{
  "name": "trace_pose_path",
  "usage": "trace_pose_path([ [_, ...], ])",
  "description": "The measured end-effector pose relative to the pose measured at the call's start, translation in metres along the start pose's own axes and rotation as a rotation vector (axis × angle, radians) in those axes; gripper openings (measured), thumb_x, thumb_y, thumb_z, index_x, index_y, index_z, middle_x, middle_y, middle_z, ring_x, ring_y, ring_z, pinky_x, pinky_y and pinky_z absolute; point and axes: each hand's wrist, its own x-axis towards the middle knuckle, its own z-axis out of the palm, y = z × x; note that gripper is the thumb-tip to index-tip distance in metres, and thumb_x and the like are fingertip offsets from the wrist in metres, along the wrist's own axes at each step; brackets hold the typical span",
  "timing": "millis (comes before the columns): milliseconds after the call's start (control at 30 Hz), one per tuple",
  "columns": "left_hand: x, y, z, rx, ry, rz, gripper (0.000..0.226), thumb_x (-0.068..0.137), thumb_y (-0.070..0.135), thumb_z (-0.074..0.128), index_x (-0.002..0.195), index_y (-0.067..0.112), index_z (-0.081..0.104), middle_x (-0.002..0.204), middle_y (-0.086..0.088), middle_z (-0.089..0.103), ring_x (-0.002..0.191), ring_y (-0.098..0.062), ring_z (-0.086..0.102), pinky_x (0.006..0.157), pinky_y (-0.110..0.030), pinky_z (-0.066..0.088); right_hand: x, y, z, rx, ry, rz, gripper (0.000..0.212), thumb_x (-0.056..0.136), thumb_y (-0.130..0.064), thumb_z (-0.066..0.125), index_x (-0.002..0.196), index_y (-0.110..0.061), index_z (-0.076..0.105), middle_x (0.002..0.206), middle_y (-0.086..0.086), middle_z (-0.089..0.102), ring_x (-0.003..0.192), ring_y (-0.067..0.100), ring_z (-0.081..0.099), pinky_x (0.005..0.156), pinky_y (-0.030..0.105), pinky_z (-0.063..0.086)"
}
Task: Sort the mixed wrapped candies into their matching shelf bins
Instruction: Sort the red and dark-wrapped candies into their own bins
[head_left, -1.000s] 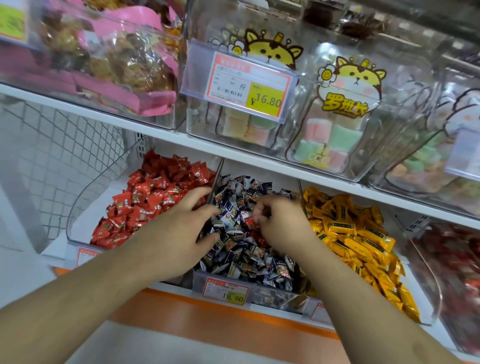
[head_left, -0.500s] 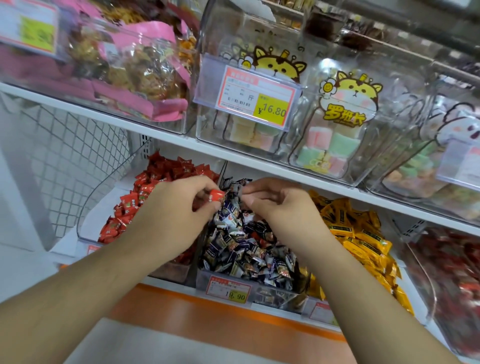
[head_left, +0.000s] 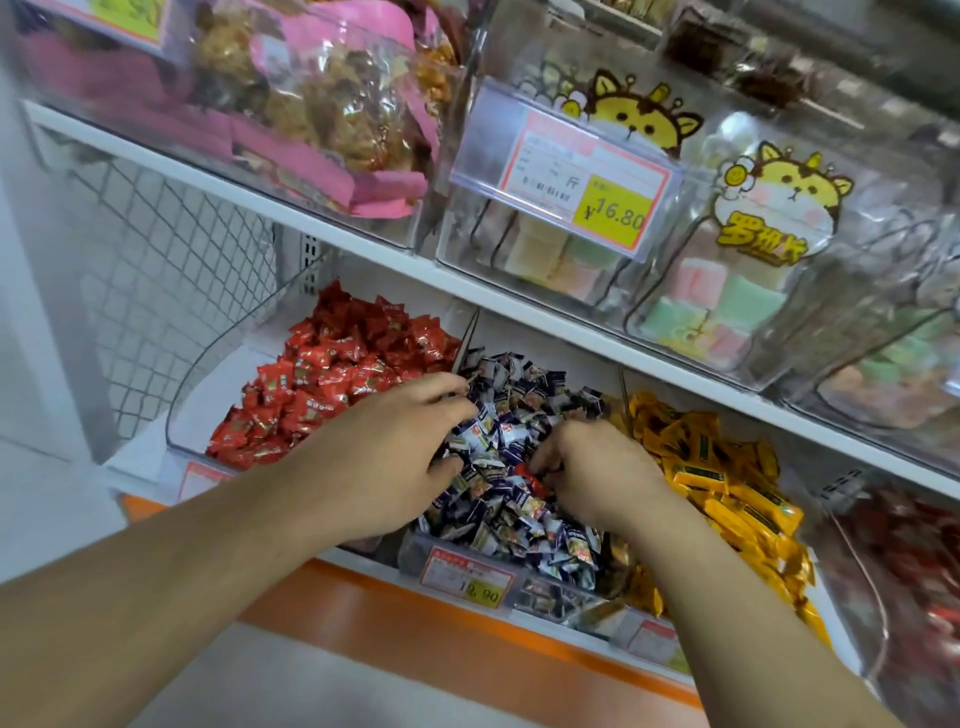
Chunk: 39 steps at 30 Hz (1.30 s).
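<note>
My left hand (head_left: 387, 457) has dropped its red candy and spreads over the blue-and-white candies (head_left: 519, 519) in the middle bin (head_left: 467, 569); my right hand (head_left: 592, 467) now pinches another stray red candy (head_left: 530, 475) there; it belongs in the red-candy bin (head_left: 179, 415)

The price tag (head_left: 563, 174) clipped to the clear bin on the upper shelf reads ¥16.80 on its yellow patch, with 斤 beside it. The cat sticker (head_left: 769, 208) on the next bin over says 罗班长. The lower shelf's front-edge tag (head_left: 467, 577) shows something like 19.90, though it's blurry.
</note>
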Motion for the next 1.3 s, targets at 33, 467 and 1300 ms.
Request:
trace_pose_path([
  [33,0.000,-0.001,0.000,0.001,0.000,0.002,0.053,0.103,0.043,0.056,0.153,0.039,0.040,0.165,0.023,0.015,0.144,-0.007,0.040,0.111,-0.025,0.038,0.000,-0.001,0.000,-0.014,0.001,0.004,0.034,0.086,-0.012,0.071,0.106,-0.039,0.077,0.114,-0.014,0.072,0.108,0.016,0.067,0.086,0.041,0.062],
  [467,-0.002,-0.001,-0.001,-0.001,0.000,-0.002,0.047,0.103,0.043,0.056,0.149,0.038,0.046,0.165,0.025,0.016,0.143,-0.005,0.040,0.109,-0.023,0.038,-0.006,0.007,-0.003,0.169,0.100,0.014,0.020,0.080,-0.008,0.062,0.072,-0.026,0.066,0.078,-0.009,0.068,0.074,0.012,0.066,0.068,0.040,0.062],
  [1300,-0.010,-0.010,-0.053,-0.207,0.311,-0.351,0.025,0.092,0.040,0.073,0.116,0.044,0.066,0.082,0.016,0.069,0.054,0.004,0.062,0.046,-0.014,0.042,-0.043,-0.029,-0.034,0.885,0.323,-0.016,0.018,0.096,-0.015,0.067,0.088,-0.029,0.074,0.083,-0.001,0.071,0.054,0.001,0.053,0.054,0.017,0.045],
])
